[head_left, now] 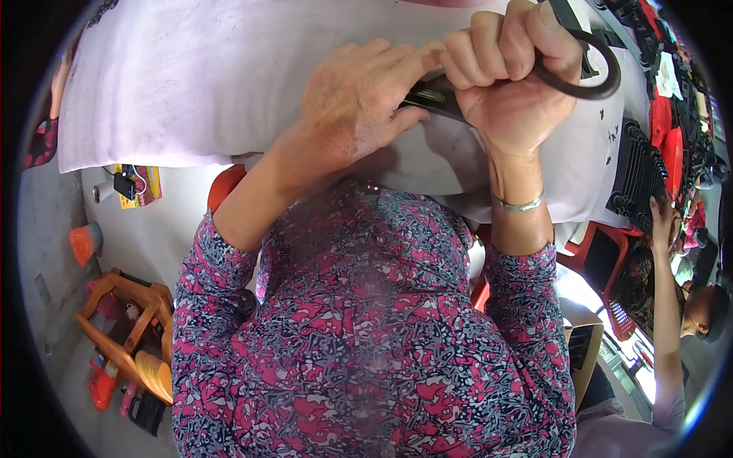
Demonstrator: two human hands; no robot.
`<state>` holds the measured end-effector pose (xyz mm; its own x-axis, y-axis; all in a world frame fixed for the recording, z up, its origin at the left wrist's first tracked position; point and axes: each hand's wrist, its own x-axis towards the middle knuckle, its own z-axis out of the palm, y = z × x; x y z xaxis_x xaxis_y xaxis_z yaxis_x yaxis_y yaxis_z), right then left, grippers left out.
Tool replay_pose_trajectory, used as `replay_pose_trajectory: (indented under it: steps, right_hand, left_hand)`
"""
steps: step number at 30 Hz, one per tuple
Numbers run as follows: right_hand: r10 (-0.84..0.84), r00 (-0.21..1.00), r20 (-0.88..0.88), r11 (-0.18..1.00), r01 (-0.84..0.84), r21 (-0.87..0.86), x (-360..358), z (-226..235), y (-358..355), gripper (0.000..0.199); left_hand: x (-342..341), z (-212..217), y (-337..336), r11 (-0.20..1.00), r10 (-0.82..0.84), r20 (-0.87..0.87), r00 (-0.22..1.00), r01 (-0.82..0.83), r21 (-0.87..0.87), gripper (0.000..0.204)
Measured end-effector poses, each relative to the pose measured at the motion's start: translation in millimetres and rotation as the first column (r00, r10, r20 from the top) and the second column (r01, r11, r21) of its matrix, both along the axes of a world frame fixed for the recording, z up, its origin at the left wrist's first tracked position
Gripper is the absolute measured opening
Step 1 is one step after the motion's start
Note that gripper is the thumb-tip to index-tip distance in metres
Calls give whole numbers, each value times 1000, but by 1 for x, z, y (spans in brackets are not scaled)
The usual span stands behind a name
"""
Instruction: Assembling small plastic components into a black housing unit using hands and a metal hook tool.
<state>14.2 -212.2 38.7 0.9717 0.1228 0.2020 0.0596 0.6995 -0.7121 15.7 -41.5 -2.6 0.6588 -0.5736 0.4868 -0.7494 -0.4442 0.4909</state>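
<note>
My right hand (510,72) is closed around a dark plastic part with a round ring (592,80) that sticks out to the right of my fist. My left hand (359,99) lies against the other end of that same black part (431,91), fingers curled over it. Both hands hover over a white cloth-covered table (191,76). My patterned red, grey and black sleeves fill the lower middle of the picture. A silver bracelet (519,204) circles my right wrist.
Black plastic parts (634,168) and red pieces (672,145) lie at the table's right side. Another person (687,320) sits at the right and reaches toward them. A wooden stool (130,328), an orange cup (85,243) and a red chair (223,185) stand at the left.
</note>
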Motion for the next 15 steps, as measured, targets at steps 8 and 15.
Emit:
replay_pose_trajectory:
  steps: [8, 15]
  right_hand:
    - [-292, 954, 72, 555, 231, -799, 3, 48, -62, 37]
    - [-141, 974, 179, -229, 144, -963, 7, -22, -113, 31]
  left_hand:
    - [-1, 22, 14, 992, -53, -38, 998, 48, -118, 54]
    - [-6, 22, 28, 987, -5, -77, 997, -7, -162, 50]
